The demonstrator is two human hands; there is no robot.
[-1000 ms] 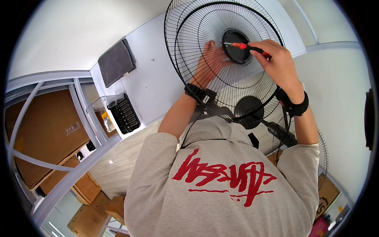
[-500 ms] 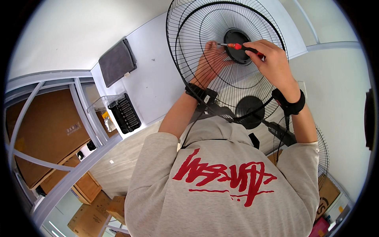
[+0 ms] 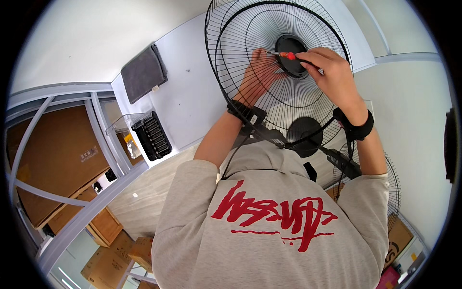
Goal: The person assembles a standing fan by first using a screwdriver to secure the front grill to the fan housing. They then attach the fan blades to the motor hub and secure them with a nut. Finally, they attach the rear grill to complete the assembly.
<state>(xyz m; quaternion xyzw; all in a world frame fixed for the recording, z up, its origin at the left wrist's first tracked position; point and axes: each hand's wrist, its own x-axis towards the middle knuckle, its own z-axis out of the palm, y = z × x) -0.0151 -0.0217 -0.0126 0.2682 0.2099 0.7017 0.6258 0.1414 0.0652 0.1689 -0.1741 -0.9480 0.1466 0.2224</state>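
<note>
A large black round wire fan guard (image 3: 234,89) with a dark hub (image 3: 294,71) stands in front of me. My right hand (image 3: 332,77) grips a screwdriver (image 3: 289,55) with a red and black handle, held across the guard over the hub. The screwdriver's metal shaft points left, its tip close to the fingers of my left hand (image 3: 260,72). Wires of the guard cross in front of that hand, which sits behind them beside the hub. Its fingers are bent together; whatever is between them is hidden. Black bands circle both wrists.
On the white table (image 3: 185,96) lie a folded grey cloth (image 3: 144,73) and a black socket set case (image 3: 151,136) with a clear lid. A black round fan part (image 3: 306,136) is close to my body. Another wire guard (image 3: 393,188) stands lower right. Cardboard boxes (image 3: 62,154) fill a metal rack at left.
The fan guard has shifted very slightly right in the picture. My right hand keeps its hold on the screwdriver, whose handle has turned a little; my left hand stays behind the wires.
</note>
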